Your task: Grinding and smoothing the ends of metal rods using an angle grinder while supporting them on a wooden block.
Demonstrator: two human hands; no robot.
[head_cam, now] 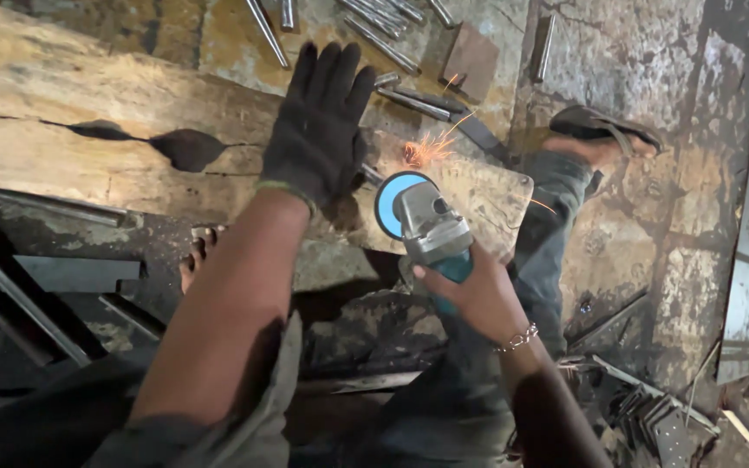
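On the wooden plank (88,139), near its right end, the left hand (318,130) in a dark glove lies flat with fingers spread, pressing a short metal rod (373,176) that pokes out beside the palm. Just right of it, the bare right hand (470,290) is wrapped tight around the angle grinder (431,230), whose disc meets the rod's end, throwing sparks (426,149). More rods (383,43) lie beyond the plank's far edge.
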